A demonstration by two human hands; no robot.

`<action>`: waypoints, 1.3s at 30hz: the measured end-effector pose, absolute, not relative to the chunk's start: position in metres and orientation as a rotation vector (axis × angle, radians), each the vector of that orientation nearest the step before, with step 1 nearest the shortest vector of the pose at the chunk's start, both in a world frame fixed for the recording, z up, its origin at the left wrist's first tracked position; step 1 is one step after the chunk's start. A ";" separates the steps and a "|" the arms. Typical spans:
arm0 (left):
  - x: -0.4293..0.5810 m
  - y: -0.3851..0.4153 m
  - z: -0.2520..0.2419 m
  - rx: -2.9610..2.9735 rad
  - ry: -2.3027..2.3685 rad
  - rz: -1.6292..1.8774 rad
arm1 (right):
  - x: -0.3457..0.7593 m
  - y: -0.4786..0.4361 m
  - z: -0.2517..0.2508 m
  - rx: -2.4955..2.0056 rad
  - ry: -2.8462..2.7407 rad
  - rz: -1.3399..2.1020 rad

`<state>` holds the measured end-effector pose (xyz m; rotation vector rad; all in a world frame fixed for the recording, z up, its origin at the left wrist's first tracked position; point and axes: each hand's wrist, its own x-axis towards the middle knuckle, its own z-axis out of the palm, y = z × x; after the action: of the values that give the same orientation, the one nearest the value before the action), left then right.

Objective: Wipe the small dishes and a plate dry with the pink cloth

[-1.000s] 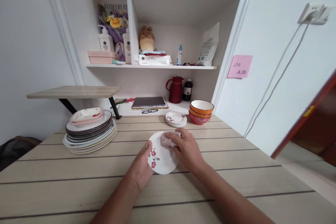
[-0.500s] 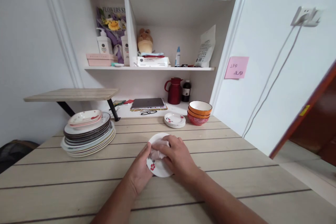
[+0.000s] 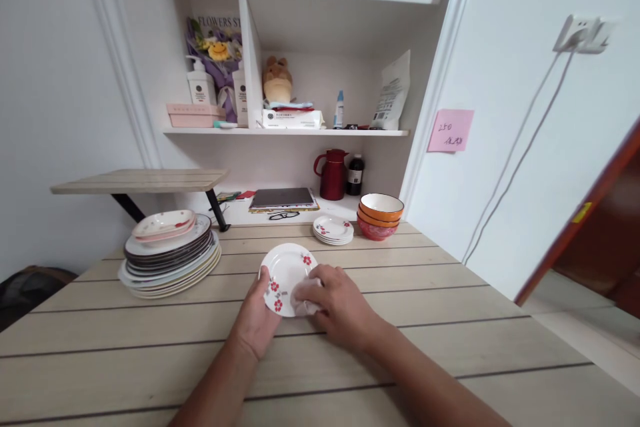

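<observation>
Item in hand: small floral plate (image 3: 287, 268), white with red blossoms, tilted up off the wooden table (image 3: 450, 347) with its face toward me.

My left hand (image 3: 257, 323) grips the plate at its lower left rim. The thumb lies on the face; the other fingers are behind the plate and I cannot tell how they sit.

My right hand (image 3: 337, 307) is at the plate's lower right. Its fingers are curled and pressed together over a crumpled pale cloth (image 3: 305, 295), which is held against the plate's face.

Left of the plate: a stack of large plates (image 3: 170, 257).
Beyond the plate, slightly right: a stack of small plates (image 3: 333, 229) of matching pattern, with stacked orange bowls (image 3: 381, 213) just beside it.
Farther beyond the plate: a red jug (image 3: 331, 173), a dark bottle (image 3: 355, 173), a closed laptop (image 3: 283, 197) and a pair of glasses (image 3: 283, 215).
</observation>
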<state>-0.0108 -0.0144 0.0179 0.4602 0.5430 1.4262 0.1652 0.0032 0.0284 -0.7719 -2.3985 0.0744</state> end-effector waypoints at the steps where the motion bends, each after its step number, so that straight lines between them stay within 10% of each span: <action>1: -0.010 -0.015 0.018 0.470 0.535 1.391 | 0.162 0.000 0.029 -0.752 -2.417 0.077; 39: -0.006 -0.021 0.018 0.545 0.553 1.351 | 0.177 0.022 0.032 -1.015 -2.168 0.014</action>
<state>-0.0064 -0.0207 0.0180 0.5453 0.5527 1.3511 0.1766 0.0215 0.0317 -1.0150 -2.1683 0.0139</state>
